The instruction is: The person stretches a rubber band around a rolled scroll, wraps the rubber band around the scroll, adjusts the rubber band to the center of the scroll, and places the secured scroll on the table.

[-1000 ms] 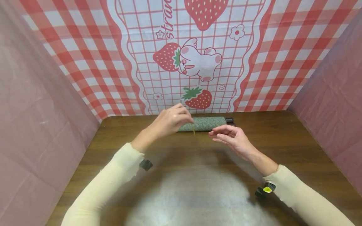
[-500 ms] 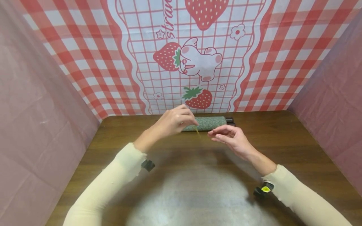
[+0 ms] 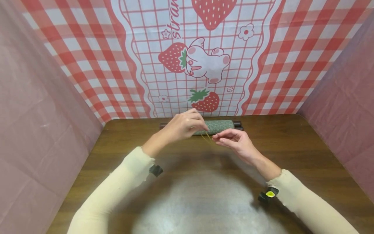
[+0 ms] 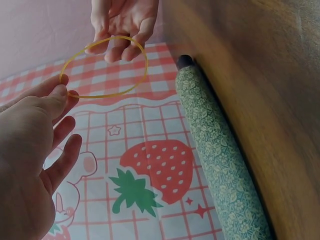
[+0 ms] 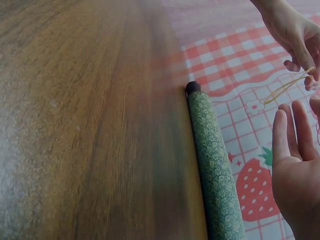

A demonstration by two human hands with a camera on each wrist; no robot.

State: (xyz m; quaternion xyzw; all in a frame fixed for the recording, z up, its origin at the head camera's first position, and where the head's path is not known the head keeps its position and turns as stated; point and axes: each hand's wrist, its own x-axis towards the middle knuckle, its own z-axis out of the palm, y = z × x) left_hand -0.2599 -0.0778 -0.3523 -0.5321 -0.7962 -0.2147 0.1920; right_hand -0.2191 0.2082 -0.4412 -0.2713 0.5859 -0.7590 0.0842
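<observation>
A thin yellow rubber band (image 4: 100, 96) hangs as an open loop from my left hand (image 3: 187, 125), which pinches one side of it between thumb and fingertip. My right hand (image 3: 238, 143) faces it from the right, fingers loosely bent and thumb apart, the fingertips close to the loop's free side. In the left wrist view the band passes across the right fingertips; whether it touches them I cannot tell. Behind both hands lies a green floral-patterned scroll (image 3: 222, 126), rolled up, with dark rod ends (image 3: 237, 124) sticking out. My left hand hides part of it in the head view.
The brown wooden table (image 3: 117, 182) carries the scroll along its back edge. Directly behind stands a red-and-white checked cloth backdrop (image 3: 280, 65) with strawberry prints. Pink cloth walls (image 3: 43, 130) close off both sides.
My left hand has moved right with the rubber band, narrowing the gap to my right hand. The right hand has shifted slightly left. The scroll stays in place.
</observation>
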